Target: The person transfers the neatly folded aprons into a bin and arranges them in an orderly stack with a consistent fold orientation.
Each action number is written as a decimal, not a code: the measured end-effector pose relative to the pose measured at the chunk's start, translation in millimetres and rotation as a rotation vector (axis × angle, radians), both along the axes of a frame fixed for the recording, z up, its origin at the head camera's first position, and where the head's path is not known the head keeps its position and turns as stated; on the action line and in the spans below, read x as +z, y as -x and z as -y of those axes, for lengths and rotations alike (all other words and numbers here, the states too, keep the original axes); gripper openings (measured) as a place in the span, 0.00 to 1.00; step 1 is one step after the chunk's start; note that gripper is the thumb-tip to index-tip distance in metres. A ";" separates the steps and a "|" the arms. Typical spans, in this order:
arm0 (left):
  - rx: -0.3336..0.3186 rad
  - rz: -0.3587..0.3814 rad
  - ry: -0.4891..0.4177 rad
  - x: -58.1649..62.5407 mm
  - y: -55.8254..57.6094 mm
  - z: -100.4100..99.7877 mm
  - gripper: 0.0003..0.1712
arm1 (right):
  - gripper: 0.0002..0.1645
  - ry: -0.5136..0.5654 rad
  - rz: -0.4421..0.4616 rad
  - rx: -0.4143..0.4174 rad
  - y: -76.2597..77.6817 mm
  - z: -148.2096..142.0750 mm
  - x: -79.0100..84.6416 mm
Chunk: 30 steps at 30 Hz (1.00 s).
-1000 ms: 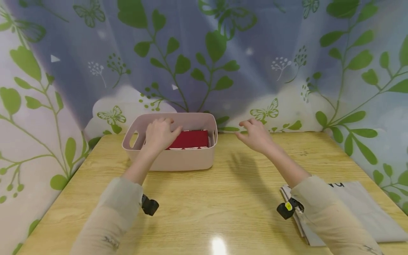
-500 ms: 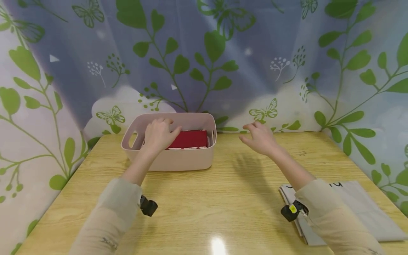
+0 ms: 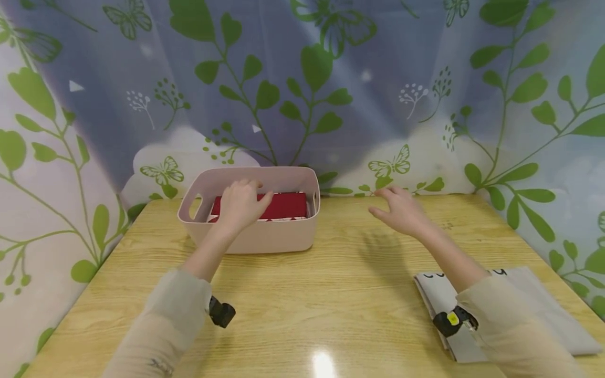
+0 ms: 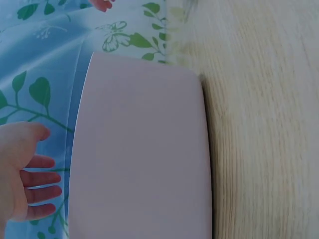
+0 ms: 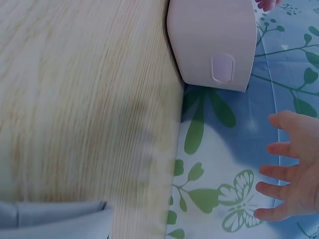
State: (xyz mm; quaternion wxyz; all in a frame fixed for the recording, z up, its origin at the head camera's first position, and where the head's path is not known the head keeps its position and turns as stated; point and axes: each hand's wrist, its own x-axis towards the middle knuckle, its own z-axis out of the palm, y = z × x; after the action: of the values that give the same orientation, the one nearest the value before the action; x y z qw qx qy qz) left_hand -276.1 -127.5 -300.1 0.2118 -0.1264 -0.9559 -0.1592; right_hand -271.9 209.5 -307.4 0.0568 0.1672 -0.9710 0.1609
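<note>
A pink plastic basket (image 3: 269,239) with cut-out handles stands at the back left of the table, and folded dark red cloth (image 3: 285,206) with a patterned white edge lies inside it. Over the basket's front rim hovers my left hand (image 3: 243,205), fingers relaxed and holding nothing; it hides part of the cloth. The left wrist view shows that hand's spread fingers (image 4: 42,179) beside the basket wall (image 4: 139,149). To the right of the basket, my right hand (image 3: 402,211) hangs in the air above the table, loosely spread, with nothing in it.
Folded light grey fabric (image 3: 534,310) with dark lettering lies at the table's right front, partly under my right forearm. Behind the wooden table (image 3: 293,310) hangs a curtain (image 3: 359,105) printed with leaves and butterflies.
My right hand has moved right and slightly toward me, away from the basket. My left hand has shifted slightly right above the basket, showing more red cloth on its left.
</note>
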 end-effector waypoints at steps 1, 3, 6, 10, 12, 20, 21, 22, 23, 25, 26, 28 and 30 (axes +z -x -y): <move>-0.004 0.004 0.002 -0.3 -0.8 -1.9 0.22 | 0.32 -0.002 -0.002 0.001 -1.2 -2.3 -0.2; -0.013 0.012 0.005 -0.9 -2.1 -5.8 0.22 | 0.32 -0.004 -0.008 0.005 -3.5 -6.9 -0.4; -0.026 0.015 0.016 -1.3 -4.1 -12.4 0.22 | 0.32 -0.013 -0.015 0.000 -5.8 -14.0 -1.1; -0.045 0.000 0.044 -1.8 -7.0 -22.1 0.21 | 0.32 -0.022 -0.008 -0.020 -9.2 -22.3 -2.4; -0.059 -0.012 0.058 -2.2 -8.4 -26.9 0.21 | 0.32 -0.026 -0.011 -0.031 -12.0 -25.9 -3.3; -0.116 -0.043 0.083 -5.3 -14.1 -44.2 0.20 | 0.34 -0.032 -0.029 -0.050 -21.3 -40.8 -8.3; -0.123 -0.042 0.082 -6.0 -14.5 -46.3 0.21 | 0.34 -0.032 -0.026 -0.050 -22.3 -42.6 -9.0; -0.130 -0.040 0.081 -6.7 -15.2 -48.4 0.21 | 0.34 -0.030 -0.023 -0.051 -23.6 -44.4 -9.4; -0.139 -0.041 0.084 -7.3 -16.2 -50.7 0.21 | 0.34 -0.032 -0.023 -0.052 -24.3 -46.4 -10.2; -0.154 -0.050 0.087 -9.3 -17.4 -55.3 0.21 | 0.34 -0.029 -0.020 -0.055 -26.6 -49.7 -10.8; -0.161 -0.059 0.094 -10.4 -17.9 -57.7 0.20 | 0.34 -0.026 -0.020 -0.057 -27.8 -51.5 -11.0; -0.179 -0.086 0.111 -12.7 -19.0 -62.7 0.20 | 0.34 -0.020 -0.019 -0.058 -29.8 -55.0 -11.3; -0.198 -0.116 0.120 -15.1 -19.5 -68.0 0.19 | 0.34 -0.017 -0.016 -0.063 -31.9 -58.5 -11.4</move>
State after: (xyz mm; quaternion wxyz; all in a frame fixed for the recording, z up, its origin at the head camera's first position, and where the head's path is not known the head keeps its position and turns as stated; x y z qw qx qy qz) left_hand -256.6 -59.5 -315.2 0.2421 -0.2417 -0.9327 -0.1144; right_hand -240.0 268.1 -318.8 0.0682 0.1382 -0.9767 0.1494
